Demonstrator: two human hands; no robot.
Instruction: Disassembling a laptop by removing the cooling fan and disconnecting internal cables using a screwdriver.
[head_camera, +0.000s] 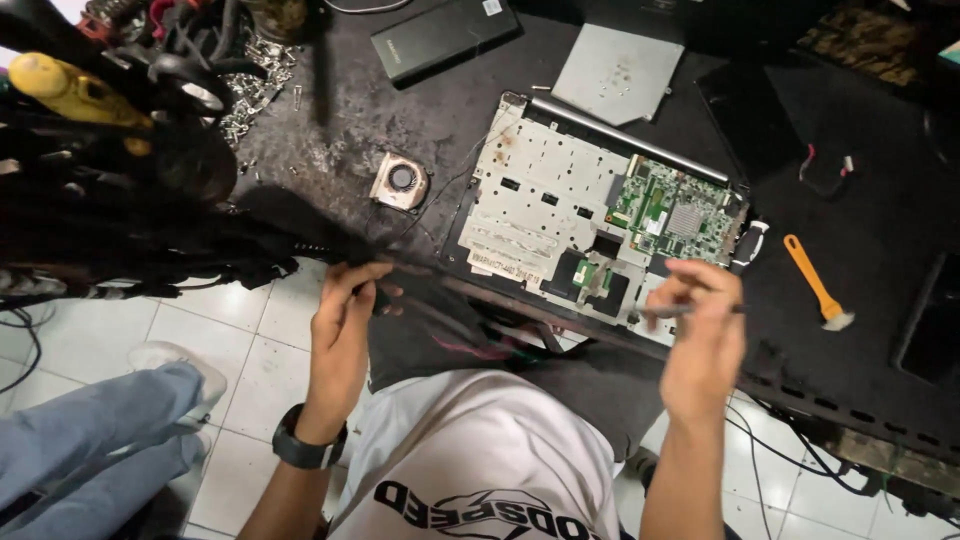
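An opened laptop chassis (560, 200) lies on the dark work table (870, 260), its silver metal plate and green circuit board (672, 210) exposed. My right hand (703, 335) hovers over the chassis's near right corner, fingers pinched on a thin dark tool (690, 311) held level. My left hand (342, 325), with a black watch on the wrist, rests at the table's front edge to the left of the chassis, fingers curled on a small dark object that I cannot make out.
A small copper-coloured fan (401, 182) lies left of the chassis. An orange-handled brush (816, 284) sits to the right. A black flat device (443, 36) and a grey metal plate (618, 72) lie at the back. A tool rack (110, 130) stands at left. Another person's legs (100, 430) are at lower left.
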